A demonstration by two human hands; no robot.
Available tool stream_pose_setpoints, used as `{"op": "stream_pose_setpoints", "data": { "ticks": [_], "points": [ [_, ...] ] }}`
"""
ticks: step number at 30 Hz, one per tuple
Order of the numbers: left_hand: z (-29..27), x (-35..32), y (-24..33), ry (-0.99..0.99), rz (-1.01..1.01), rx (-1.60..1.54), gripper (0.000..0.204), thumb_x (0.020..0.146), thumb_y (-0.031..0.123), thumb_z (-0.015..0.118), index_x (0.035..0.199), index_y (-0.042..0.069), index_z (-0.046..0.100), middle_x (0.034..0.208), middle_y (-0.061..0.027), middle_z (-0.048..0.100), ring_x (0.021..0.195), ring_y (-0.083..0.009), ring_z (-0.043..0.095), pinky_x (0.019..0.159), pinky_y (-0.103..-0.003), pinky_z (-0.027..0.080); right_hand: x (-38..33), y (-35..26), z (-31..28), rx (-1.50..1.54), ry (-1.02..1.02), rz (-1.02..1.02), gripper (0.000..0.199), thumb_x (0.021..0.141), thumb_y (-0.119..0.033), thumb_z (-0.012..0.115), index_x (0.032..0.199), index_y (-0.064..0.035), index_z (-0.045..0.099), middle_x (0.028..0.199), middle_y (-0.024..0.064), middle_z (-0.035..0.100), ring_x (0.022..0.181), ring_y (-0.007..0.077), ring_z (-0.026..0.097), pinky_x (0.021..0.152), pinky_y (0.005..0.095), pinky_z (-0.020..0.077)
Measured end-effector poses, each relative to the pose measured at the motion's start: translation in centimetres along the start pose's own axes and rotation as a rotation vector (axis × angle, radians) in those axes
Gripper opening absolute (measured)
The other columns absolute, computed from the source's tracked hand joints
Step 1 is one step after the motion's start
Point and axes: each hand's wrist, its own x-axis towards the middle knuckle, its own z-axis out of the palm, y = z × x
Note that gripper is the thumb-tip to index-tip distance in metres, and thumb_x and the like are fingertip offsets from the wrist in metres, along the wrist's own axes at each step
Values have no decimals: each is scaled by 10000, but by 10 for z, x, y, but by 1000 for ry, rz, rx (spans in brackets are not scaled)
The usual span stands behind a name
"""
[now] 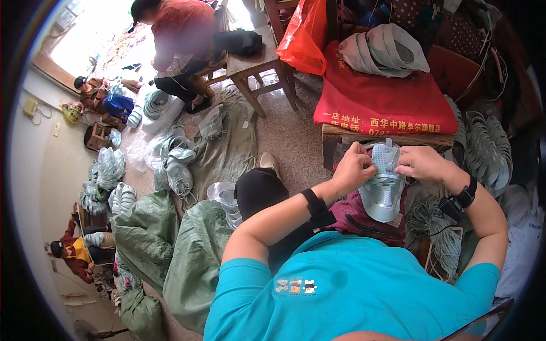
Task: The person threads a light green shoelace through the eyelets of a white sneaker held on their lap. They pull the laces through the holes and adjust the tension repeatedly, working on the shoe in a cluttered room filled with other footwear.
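The person sat with a pale blue shoe upper resting in the lap, on a dark maroon cloth and just in front of a low wooden bench. The left hand gripped the upper's left edge near its top, fingers curled and pressed onto the material. The right hand was closed over the upper's top right corner, thumb and fingers pinching the edge. Both wrists carried black bands.

A red bag lay on the bench, with a folded grey-green cloth on top of it. A coil of pale cord lay beside the person's right forearm. Stacks of similar pale uppers stood to the right of the bench. Green sacks lay on the floor at the left, with bundles of uppers scattered beyond them. Another person in a red top sat on a stool at the far side of the room.
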Motion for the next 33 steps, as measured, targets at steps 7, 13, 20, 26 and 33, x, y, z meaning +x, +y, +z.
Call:
{"op": "stream_pose_setpoints", "data": {
  "ticks": [7, 13, 20, 26, 33],
  "points": [
    [-12, -3, 35, -62, -273, -399, 249, 890, 232, 681, 789, 6, 703, 981, -40, 515, 1002, -163, 483, 853, -299, 439, 9, 27, 51, 581, 210, 287, 225, 797, -215, 681, 763, 5, 650, 827, 116, 575, 721, 231, 606, 655, 360, 500],
    [-67, 0, 98, -251, 234, -478, 255, 960, 240, 611, 871, 13, 684, 962, -31, 568, 970, -121, 515, 838, -259, 435, 9, 17, 60, 549, 392, 306, 199, 799, -180, 684, 742, 0, 621, 820, 118, 562, 717, 250, 591, 645, 359, 478],
    [-43, -13, 58, -168, -348, -864, 270, 1027, 301, 504, 941, 72, 619, 708, 65, 468, 642, -38, 403, 592, -215, 338, -10, -44, 34, 373, 449, 76, 176, 842, -144, 663, 786, -3, 573, 815, 128, 541, 725, 296, 564, 660, 375, 458],
    [-34, -11, 46, 6, -405, -882, 286, 1038, 299, 453, 1029, 55, 601, 691, 69, 407, 620, -41, 356, 562, -221, 330, -8, -44, 35, 494, 377, 96, 195, 874, -136, 657, 773, 1, 561, 767, 115, 553, 679, 231, 562, 640, 372, 450],
    [-35, -13, 34, 68, -424, -983, 225, 999, 212, 460, 1093, 47, 580, 745, 50, 420, 661, -51, 386, 625, -232, 362, -4, -61, 9, 925, 282, 279, 117, 917, -97, 638, 886, 1, 581, 812, 34, 584, 760, 94, 613, 661, 262, 492]
  ]
}}
